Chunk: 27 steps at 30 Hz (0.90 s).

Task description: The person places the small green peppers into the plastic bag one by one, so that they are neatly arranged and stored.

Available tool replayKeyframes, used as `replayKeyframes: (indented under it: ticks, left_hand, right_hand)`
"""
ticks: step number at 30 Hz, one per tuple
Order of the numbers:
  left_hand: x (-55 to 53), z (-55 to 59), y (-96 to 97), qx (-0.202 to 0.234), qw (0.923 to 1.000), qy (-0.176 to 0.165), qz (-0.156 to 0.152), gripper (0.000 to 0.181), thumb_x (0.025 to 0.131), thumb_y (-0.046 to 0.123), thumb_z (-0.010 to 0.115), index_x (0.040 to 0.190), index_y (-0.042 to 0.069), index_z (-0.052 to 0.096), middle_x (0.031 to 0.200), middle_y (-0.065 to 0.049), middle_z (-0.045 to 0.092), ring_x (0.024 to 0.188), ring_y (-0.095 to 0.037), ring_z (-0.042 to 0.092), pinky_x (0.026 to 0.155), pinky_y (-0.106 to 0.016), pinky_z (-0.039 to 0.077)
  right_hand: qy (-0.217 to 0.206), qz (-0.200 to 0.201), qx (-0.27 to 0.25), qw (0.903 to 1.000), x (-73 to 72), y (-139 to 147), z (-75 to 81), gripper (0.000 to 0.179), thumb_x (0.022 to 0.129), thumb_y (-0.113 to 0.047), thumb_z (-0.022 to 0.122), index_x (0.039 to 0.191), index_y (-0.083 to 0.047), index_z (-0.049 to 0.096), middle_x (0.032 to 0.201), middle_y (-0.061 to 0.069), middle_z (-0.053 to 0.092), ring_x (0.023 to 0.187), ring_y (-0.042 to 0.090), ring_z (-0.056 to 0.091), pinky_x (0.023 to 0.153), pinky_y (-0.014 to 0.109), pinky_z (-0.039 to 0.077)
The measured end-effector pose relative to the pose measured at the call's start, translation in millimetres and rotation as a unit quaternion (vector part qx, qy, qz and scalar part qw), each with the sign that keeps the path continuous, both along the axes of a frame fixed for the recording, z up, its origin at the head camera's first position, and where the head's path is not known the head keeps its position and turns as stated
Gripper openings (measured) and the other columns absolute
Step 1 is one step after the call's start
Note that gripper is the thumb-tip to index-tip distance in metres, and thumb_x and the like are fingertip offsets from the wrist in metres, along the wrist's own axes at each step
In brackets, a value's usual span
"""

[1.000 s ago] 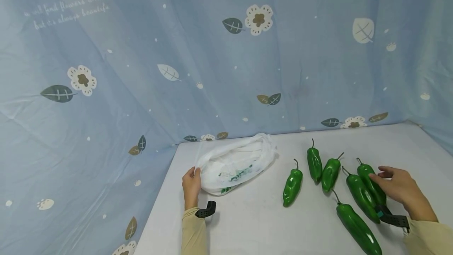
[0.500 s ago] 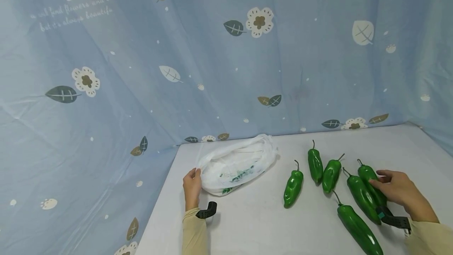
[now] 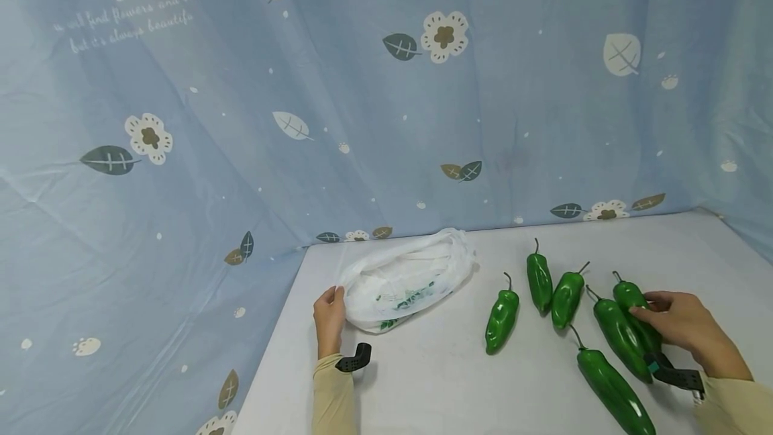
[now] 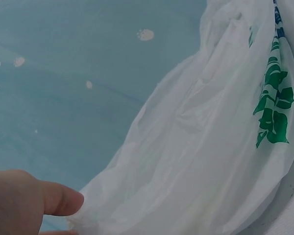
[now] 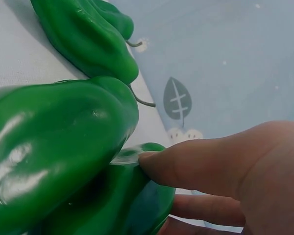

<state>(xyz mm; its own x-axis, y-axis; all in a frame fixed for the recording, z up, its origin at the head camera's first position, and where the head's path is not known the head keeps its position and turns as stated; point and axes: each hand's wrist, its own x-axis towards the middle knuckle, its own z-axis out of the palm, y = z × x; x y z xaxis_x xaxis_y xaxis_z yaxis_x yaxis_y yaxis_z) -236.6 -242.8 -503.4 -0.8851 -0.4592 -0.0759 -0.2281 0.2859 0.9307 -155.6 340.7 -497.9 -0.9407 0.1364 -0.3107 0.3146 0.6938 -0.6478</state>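
Note:
In the head view my left hand [image 3: 329,321] pinches the left edge of a white plastic bag [image 3: 410,274] with green print. The left wrist view shows the thumb [image 4: 63,199] at the corner of the bag [image 4: 186,147]. On the right, my right hand [image 3: 688,324] grips the rightmost green pepper [image 3: 630,295], thumb on its upper side and fingers along its far side. In the right wrist view the thumb presses this pepper [image 5: 122,200], which lies partly under another pepper [image 5: 63,142] from this angle.
Several more green peppers lie on the white table [image 3: 447,381]: one beside the held pepper [image 3: 616,331], one nearer the front [image 3: 612,388], one nearest the bag [image 3: 502,321], two behind [image 3: 539,280]. A blue patterned curtain [image 3: 513,119] hangs behind and along the left.
The right hand's thumb and fingers have come down slightly and taken hold of the rightmost pepper. The left hand keeps its pinch on the bag, and the head view has shifted a little.

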Motion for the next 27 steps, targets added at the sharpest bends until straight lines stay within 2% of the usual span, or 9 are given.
replayKeyframes:
  ticks: [8,13,20,27]
  left_hand:
    - [-0.2,0.3,0.1,0.006,1.0000,-0.002,0.007,0.054,0.106,0.027,0.049,0.146,-0.010,0.050,0.149,-0.035,0.051,0.143,-0.049,0.046,0.118,-0.059,0.040]
    - [0.6,0.9,-0.1,0.003,1.0000,-0.006,0.003,0.056,0.107,0.028,0.048,0.147,-0.010,0.048,0.149,-0.035,0.051,0.142,-0.049,0.046,0.118,-0.059,0.040]
    - [0.1,0.0,-1.2,0.006,0.9999,-0.010,-0.001,0.056,0.106,0.029,0.049,0.148,-0.009,0.048,0.150,-0.034,0.050,0.143,-0.049,0.046,0.118,-0.059,0.040]
    - [-2.3,0.3,-2.2,0.002,0.9999,-0.016,0.004,0.057,0.107,0.031,0.049,0.147,-0.009,0.049,0.150,-0.034,0.050,0.143,-0.049,0.045,0.118,-0.058,0.041]
  right_hand:
    - [0.006,-0.027,0.017,0.9995,1.7,-1,-1.5,0.078,0.100,-0.034,0.063,0.138,0.028,0.036,0.133,0.052,0.041,0.110,0.061,0.057,0.073,0.047,0.062]
    - [0.015,-0.048,0.023,0.9985,2.2,-1,3.0,0.079,0.101,-0.039,0.061,0.139,0.027,0.038,0.138,0.051,0.039,0.114,0.063,0.054,0.073,0.048,0.061]
    - [0.025,-0.093,0.002,0.9953,0.2,-4,7.3,0.073,0.103,-0.034,0.059,0.140,0.026,0.039,0.138,0.052,0.039,0.109,0.059,0.061,0.074,0.051,0.062]
    - [0.041,-0.097,-0.003,0.9944,-0.9,-4,14.3,0.077,0.104,-0.038,0.057,0.143,0.025,0.037,0.142,0.052,0.037,0.113,0.060,0.059,0.072,0.048,0.061]
